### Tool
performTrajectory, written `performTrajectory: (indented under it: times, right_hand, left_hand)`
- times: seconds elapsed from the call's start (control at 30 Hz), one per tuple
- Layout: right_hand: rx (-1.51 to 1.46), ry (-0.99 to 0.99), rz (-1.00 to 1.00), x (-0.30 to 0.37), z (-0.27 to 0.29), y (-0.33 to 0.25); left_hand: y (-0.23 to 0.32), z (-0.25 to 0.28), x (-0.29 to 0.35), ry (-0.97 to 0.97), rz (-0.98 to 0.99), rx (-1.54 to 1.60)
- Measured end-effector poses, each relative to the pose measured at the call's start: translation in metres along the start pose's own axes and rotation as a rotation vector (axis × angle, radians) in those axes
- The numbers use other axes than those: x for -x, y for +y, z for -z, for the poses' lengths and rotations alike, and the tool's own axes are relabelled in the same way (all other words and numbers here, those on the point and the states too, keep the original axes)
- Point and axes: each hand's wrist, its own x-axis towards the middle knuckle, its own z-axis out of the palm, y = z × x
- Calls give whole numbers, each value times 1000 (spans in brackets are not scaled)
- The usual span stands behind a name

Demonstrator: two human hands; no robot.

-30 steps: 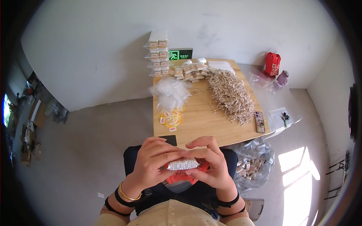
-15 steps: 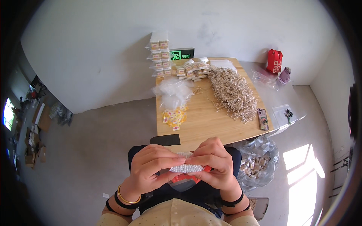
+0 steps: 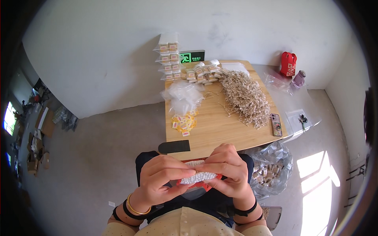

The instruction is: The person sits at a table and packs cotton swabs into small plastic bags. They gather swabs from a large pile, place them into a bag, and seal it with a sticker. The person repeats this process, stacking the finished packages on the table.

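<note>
A tight bundle of cotton swabs point(image 3: 197, 178), its white tips packed together, is gripped between my two hands over my lap. My left hand point(image 3: 159, 177) closes on its left end, with the fingers across the top and the thumb low. On the right end, my right hand point(image 3: 227, 171) pinches it the same way. Behind and below the bundle shows a red thing with a clear part point(image 3: 206, 187); my hands hide most of it. On the wooden table point(image 3: 212, 131) ahead lies a big heap of loose cotton swabs point(image 3: 246, 98).
Left on the table are clear plastic bags point(image 3: 183, 96), yellow-and-white labels point(image 3: 184, 122) and a stack of packed swabs point(image 3: 169, 57). A phone point(image 3: 276, 125) rests at the right edge. A plastic sack of small packs point(image 3: 269, 173) stands on the floor, right of my legs.
Both hands still grip the swab bundle. It has tilted slightly, and more of the red thing shows around it. The whole view has shifted a little.
</note>
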Motion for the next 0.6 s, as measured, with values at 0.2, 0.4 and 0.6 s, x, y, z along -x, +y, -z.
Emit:
performTrajectory:
  times: [0.2, 0.4, 0.6]
  right_hand:
    - [-22, 0, -11, -1, -1, 0]
    - [8, -20, -14, -3, -2, -2]
    - [28, -17, 5, -7, -6, -6]
  left_hand:
    - [-1, 4, 3, -31, 16, 5]
    - [-3, 2, 7, 7, 44, 41]
    - [-3, 1, 11, 5, 38, 28]
